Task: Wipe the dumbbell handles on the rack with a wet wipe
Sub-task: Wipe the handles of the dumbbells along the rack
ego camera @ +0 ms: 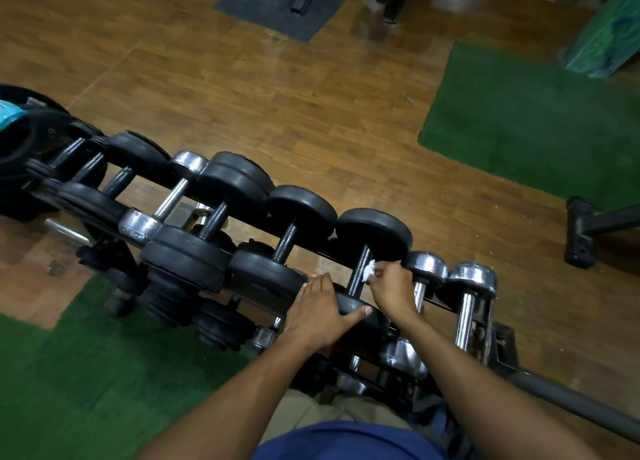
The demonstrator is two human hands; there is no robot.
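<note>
Wood-plank gym flooring (pixel 277 88) with green turf mats (pixel 526 120) fills the frame, and a black dumbbell rack (pixel 446 307) runs diagonally from the left edge toward the lower right. At lower centre the right hand (pixel 393 288) pinches a small white wet wipe (pixel 369 271) against the dark handle (pixel 358 272) of a black rubber dumbbell (pixel 374 232), its fingers curled around the cloth just below the far plate. The left hand (pixel 320 312) rests flat on that dumbbell's near plate, fingers straight and thumb spread, apparently steadying it. Judging by this, the wiping of this handle is under way, near its upper end. Two chrome dumbbells (pixel 471 279) sit just to the right, with more black ones (pixel 235 182) to the left. Next, the wipe likely needs to slide down the handle's length and around it, then go to a neighbouring handle. Which handles are already clean cannot be told.
</note>
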